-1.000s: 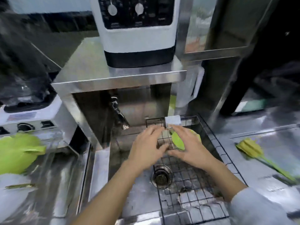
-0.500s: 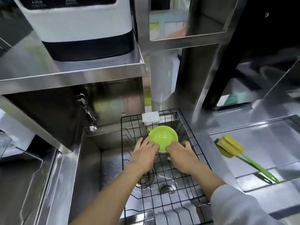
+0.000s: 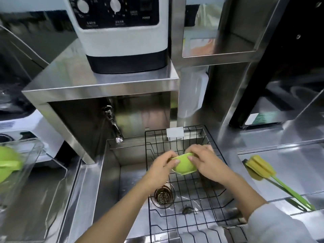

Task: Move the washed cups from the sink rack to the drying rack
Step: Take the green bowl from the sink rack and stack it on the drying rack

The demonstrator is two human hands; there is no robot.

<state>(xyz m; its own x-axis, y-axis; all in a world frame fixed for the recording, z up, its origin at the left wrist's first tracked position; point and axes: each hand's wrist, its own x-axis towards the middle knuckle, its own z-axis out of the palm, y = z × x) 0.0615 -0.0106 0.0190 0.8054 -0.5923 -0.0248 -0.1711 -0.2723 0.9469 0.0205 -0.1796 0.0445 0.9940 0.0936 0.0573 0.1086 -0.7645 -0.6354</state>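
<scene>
A stainless steel surface (image 3: 263,137) surrounds a sink (image 3: 112,181) with a black wire sink rack (image 3: 192,199) set in its right part and a faucet (image 3: 114,125) at the back. A steel shelf (image 3: 78,85) above carries a white and black appliance (image 3: 121,35). A yellow sponge brush (image 3: 259,170) lies on the right. The left hand (image 3: 161,168) and right hand (image 3: 208,162) both grip a green cup (image 3: 184,165), tilted over the rack. At the left edge a clear container (image 3: 35,172) holds green shapes, possibly more cups, blurred and cut off.
</scene>
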